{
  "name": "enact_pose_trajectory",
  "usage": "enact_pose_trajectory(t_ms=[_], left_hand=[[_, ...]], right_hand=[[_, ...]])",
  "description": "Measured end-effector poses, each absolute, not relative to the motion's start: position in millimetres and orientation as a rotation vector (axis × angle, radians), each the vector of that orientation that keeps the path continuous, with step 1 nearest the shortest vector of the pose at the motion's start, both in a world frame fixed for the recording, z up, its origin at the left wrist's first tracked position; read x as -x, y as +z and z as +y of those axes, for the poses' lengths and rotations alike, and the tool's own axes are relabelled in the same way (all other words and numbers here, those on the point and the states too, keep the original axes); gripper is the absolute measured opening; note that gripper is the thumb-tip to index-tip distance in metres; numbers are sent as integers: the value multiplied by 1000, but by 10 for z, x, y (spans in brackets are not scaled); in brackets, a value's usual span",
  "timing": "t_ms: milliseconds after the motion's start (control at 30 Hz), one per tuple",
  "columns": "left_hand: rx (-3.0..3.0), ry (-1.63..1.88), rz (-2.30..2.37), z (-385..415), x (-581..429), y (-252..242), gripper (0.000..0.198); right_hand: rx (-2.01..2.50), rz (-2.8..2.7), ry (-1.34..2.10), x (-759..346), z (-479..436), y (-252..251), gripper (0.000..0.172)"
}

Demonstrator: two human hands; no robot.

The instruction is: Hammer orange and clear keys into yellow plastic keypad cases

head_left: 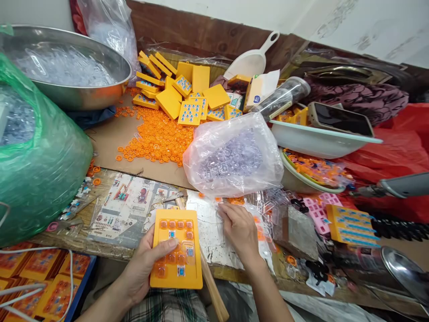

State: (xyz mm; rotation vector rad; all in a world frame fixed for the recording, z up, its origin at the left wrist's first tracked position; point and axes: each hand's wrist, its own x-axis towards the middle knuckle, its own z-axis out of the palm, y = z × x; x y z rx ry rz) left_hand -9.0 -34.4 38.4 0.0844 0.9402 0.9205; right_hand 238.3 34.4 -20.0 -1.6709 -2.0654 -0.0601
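Note:
My left hand [142,264] grips a yellow plastic panel [192,275] by its left side, thumb across the front. Orange rings under clear caps sit in several of its recesses, and blue-and-white pieces show in a few others. Just right of the panel, my right hand [239,232] has its fingertips pinched together low over a worn white sheet [209,219]. Whatever lies between those fingertips is too small to make out. Beyond that hand stands an open plastic bag [231,156] of clear caps.
Loose orange rings [157,138] spread before stacked yellow panels [201,100]. A steel bowl [117,91] and a green bag [53,179] hold clear parts at left. A wooden handle [212,290] juts over the table edge. A metal block [298,232] and screwdriver [395,185] are at right.

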Motion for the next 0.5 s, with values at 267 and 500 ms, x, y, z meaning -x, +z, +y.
enact_pose_trajectory(t_ms=[267, 500], left_hand=[[-64, 867, 952, -424, 139, 285, 53], [23, 898, 926, -457, 160, 212, 40]], right_hand=[[1741, -1961, -256, -2606, 275, 70, 32], [1981, -1971, -282, -2619, -431, 155, 35]])
